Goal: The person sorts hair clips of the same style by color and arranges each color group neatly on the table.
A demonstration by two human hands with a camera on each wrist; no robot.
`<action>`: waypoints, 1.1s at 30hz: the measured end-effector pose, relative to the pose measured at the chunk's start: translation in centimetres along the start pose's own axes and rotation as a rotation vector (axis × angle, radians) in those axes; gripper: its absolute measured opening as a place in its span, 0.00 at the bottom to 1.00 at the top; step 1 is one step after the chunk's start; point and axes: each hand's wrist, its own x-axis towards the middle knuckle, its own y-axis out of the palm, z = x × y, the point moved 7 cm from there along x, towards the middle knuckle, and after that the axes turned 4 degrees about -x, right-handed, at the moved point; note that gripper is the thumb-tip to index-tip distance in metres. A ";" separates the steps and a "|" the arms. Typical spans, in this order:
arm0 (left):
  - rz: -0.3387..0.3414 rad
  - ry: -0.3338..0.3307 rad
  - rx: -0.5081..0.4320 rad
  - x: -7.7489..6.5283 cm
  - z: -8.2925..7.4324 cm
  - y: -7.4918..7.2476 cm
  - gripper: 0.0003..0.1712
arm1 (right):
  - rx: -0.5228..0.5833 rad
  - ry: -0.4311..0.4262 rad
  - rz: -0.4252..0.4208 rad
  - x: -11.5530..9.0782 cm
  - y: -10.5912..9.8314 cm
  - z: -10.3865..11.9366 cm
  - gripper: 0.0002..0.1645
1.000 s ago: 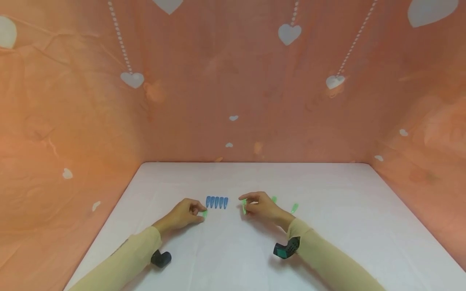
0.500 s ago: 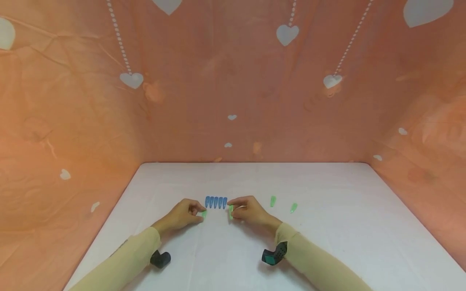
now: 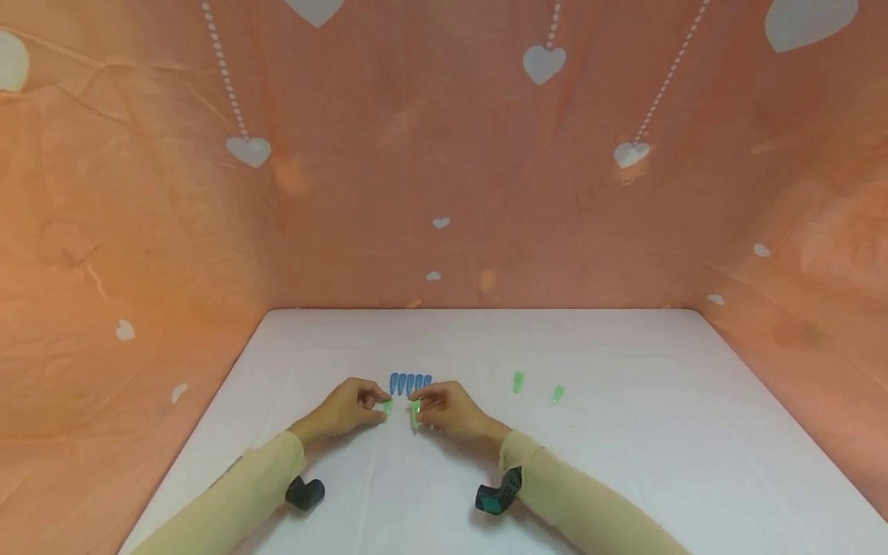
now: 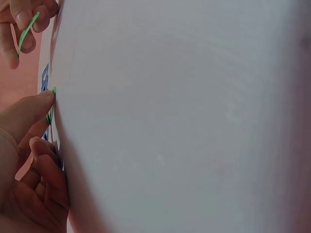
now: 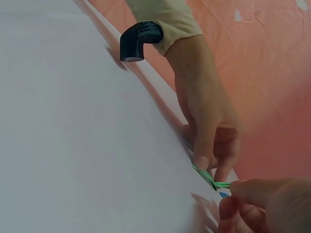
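Just below a row of several blue snap hair clips (image 3: 411, 384), my left hand (image 3: 344, 408) pinches a green snap hair clip (image 3: 388, 408) low at the white table, thumb at one end and index finger at the other. My right hand (image 3: 454, 412) holds a second green snap hair clip (image 3: 415, 415) upright between thumb and fingers, a short way to the right. The left wrist view shows this second clip (image 4: 28, 33) raised off the tabletop. In the right wrist view the two green clips overlap, with a bit of blue clip (image 5: 224, 194) behind.
Two more green snap hair clips, one (image 3: 518, 382) nearer and one (image 3: 558, 395) farther out, lie on the table (image 3: 624, 462) right of my right hand. A peach cloth (image 3: 361, 193) with white hearts walls the table's back and sides.
My right hand has moved left with its green clip, from right of the blue row to just below it, close to the left hand. The left hand stays in place.
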 end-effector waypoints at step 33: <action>0.038 0.038 -0.030 -0.1 -0.5 0.0 0.14 | -0.374 0.050 -0.138 2.5 2.5 0.8 0.19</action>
